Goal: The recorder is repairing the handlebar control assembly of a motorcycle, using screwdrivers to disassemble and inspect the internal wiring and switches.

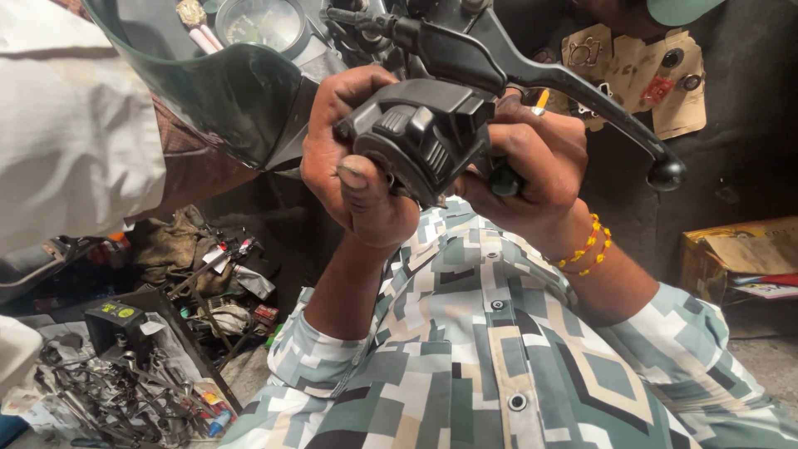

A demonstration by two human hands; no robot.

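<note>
My left hand (353, 170) wraps around a black handlebar switch housing (424, 133) on a motorcycle, thumb pressed on its lower front. My right hand (540, 162), with an orange and yellow bead bracelet at the wrist, holds the housing's right side and grips a dark green tool handle (504, 180). The tool's tip is hidden behind the housing. A black brake lever (582, 87) runs from above the housing out to the right and ends in a ball. My patterned grey and cream shirt (482, 357) fills the lower view.
A dark tinted visor (224, 91) and a round gauge (262, 21) sit upper left. Another person's white sleeve (66, 125) is at far left. Several hand tools lie in a tray (125, 387) lower left. A cardboard box (740, 254) stands at right.
</note>
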